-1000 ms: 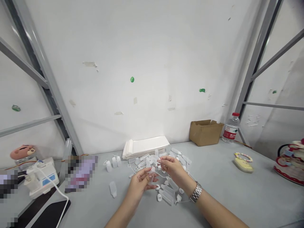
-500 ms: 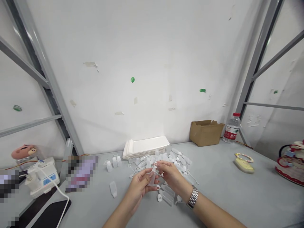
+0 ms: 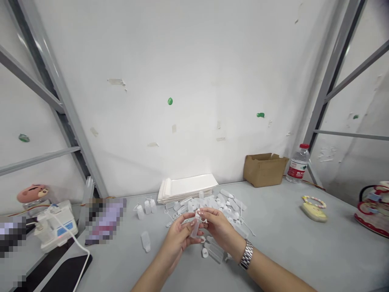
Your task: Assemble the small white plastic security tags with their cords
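Observation:
My left hand [image 3: 178, 239] is closed round a small clear plastic bottle [image 3: 195, 229], held upright over the grey table [image 3: 291, 251]. My right hand [image 3: 217, 226], with a metal watch on its wrist, pinches a small white cap with a thin loop at the bottle's top. Just behind and under both hands lies a pile of several clear small bottles and caps [image 3: 221, 202]. Three capped small bottles [image 3: 145, 208] stand to the left of the pile, and one more [image 3: 146, 241] lies alone nearer me.
A stack of white sheets [image 3: 187, 187] lies by the wall, a brown cardboard box [image 3: 264, 168] and a water bottle [image 3: 298, 164] to its right. A yellow toy [image 3: 314, 207] lies at right. At left are a white device with cable [image 3: 56, 227] and a dark tablet [image 3: 65, 275].
My right hand has drawn in to the left onto the top of the bottle held by my left hand. The bottle has risen to more upright.

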